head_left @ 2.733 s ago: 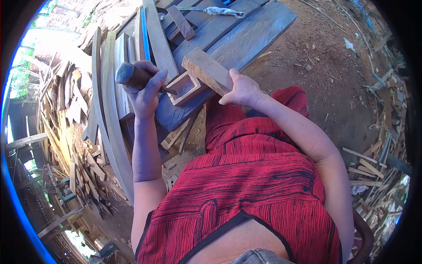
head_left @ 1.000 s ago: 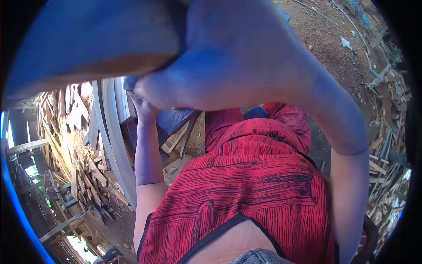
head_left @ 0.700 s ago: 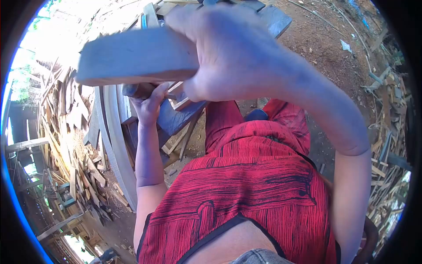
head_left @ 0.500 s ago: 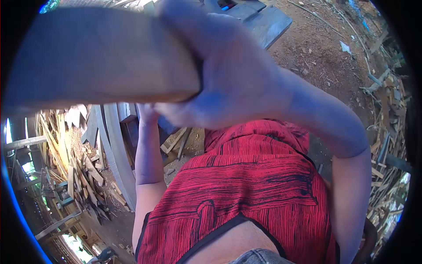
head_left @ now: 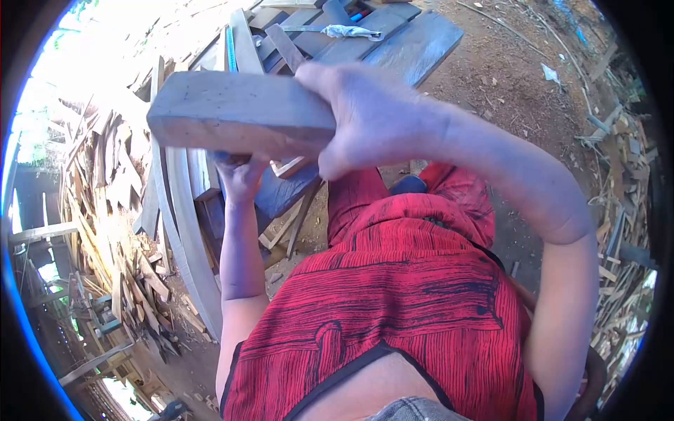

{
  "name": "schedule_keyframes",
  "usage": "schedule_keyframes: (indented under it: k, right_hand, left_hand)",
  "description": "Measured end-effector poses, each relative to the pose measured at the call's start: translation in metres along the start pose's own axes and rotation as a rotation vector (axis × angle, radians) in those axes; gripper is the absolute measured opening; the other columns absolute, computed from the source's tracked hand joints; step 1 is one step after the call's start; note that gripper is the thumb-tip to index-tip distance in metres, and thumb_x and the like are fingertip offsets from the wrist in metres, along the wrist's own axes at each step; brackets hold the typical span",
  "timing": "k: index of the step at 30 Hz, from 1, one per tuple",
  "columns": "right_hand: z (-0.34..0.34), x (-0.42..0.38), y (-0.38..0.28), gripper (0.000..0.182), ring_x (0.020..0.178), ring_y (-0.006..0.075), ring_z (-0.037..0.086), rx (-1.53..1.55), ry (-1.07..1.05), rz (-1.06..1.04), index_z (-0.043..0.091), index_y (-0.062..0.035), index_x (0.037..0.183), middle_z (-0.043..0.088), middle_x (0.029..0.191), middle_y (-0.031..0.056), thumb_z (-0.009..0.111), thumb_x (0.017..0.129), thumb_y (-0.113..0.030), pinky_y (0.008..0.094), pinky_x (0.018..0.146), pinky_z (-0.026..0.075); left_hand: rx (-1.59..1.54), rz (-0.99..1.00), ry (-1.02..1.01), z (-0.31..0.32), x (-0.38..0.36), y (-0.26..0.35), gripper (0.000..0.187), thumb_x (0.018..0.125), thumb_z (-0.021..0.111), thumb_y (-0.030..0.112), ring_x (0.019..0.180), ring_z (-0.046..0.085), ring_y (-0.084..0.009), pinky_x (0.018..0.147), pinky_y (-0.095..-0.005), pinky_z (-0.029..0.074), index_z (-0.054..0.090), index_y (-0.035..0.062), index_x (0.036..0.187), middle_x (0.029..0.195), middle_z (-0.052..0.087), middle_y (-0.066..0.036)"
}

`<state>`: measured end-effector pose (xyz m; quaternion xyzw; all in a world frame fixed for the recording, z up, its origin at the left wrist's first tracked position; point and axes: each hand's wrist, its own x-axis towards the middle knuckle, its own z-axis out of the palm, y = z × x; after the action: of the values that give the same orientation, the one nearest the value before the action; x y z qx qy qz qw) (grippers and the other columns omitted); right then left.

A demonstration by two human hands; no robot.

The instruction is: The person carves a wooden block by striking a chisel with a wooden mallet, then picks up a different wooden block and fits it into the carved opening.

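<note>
My right hand (head_left: 382, 119) grips the right end of a thick rectangular wooden block (head_left: 246, 102), thumb above and fingers round the far side. The block is held level in the air over the workbench, its long side across my view. Just below it, my left hand (head_left: 242, 184) is closed at the bench's near edge. The block covers most of its fingers, and a small dark-blue bit shows at their top. What the left hand holds I cannot make out. A light piece of wood (head_left: 289, 168) lies right of the left hand, partly behind the block.
The plank-topped workbench (head_left: 421, 45) carries loose boards, a blue strip (head_left: 230, 49) and a whitish cloth or plastic bundle (head_left: 347, 31). Long curved planks (head_left: 186, 231) lean at its left side. Scrap wood is heaped at left (head_left: 130, 288) and right (head_left: 621, 231) on the dirt floor.
The wooden block and my right hand have dropped from close to the camera down toward the bench. More of the bench and my left hand now shows.
</note>
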<state>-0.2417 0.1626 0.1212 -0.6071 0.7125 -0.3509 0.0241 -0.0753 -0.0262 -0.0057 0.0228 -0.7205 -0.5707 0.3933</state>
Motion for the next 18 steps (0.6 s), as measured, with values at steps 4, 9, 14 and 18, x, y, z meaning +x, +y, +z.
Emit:
schedule_keyframes:
  k: [4,9,14,18]
  right_hand:
    - [-0.023,0.007,-0.01,0.055,0.073,0.0348,0.068,0.368,0.051,0.032,0.061,0.0021,0.101,0.066,0.081,0.0212,0.074,0.055,-0.025,0.0402,0.068,0.054]
    - [0.007,-0.003,-0.014,0.048,0.077,0.036,0.067,0.243,0.266,-0.115,0.057,-0.0019,0.1,0.066,0.081,0.0195,0.072,0.059,-0.021,0.0449,0.071,0.053]
    - [-0.008,-0.001,-0.006,0.041,0.07,0.0302,0.062,0.051,-0.047,0.048,0.053,-0.0026,0.092,0.061,0.075,0.0139,0.075,0.058,-0.009,0.0338,0.067,0.05]
    - [-0.002,0.003,-0.01,0.053,0.073,0.035,0.067,0.333,0.323,-0.146,0.057,-0.0024,0.101,0.066,0.079,0.0185,0.075,0.057,-0.026,0.0413,0.068,0.053]
  left_hand:
    - [-0.055,-0.153,0.012,-0.004,-0.001,0.013,0.025,0.073,0.067,0.001,0.067,0.054,-0.0111,0.065,-0.0273,0.046,0.056,0.0062,0.096,0.076,0.056,-0.003]
    - [0.286,0.038,-0.023,-0.035,-0.015,-0.031,0.032,0.072,0.072,0.009,0.09,0.056,-0.015,0.084,-0.0336,0.045,0.057,0.0047,0.1,0.101,0.059,-0.005]
    - [0.011,-0.161,0.096,0.006,-0.001,0.021,0.034,0.074,0.07,0.005,0.084,0.061,-0.019,0.08,-0.0356,0.05,0.055,0.0031,0.105,0.095,0.061,-0.01]
    - [-0.077,-0.093,-0.04,-0.016,-0.005,-0.002,0.036,0.074,0.071,0.005,0.081,0.061,-0.0194,0.079,-0.0345,0.05,0.055,0.0021,0.106,0.093,0.062,-0.01]
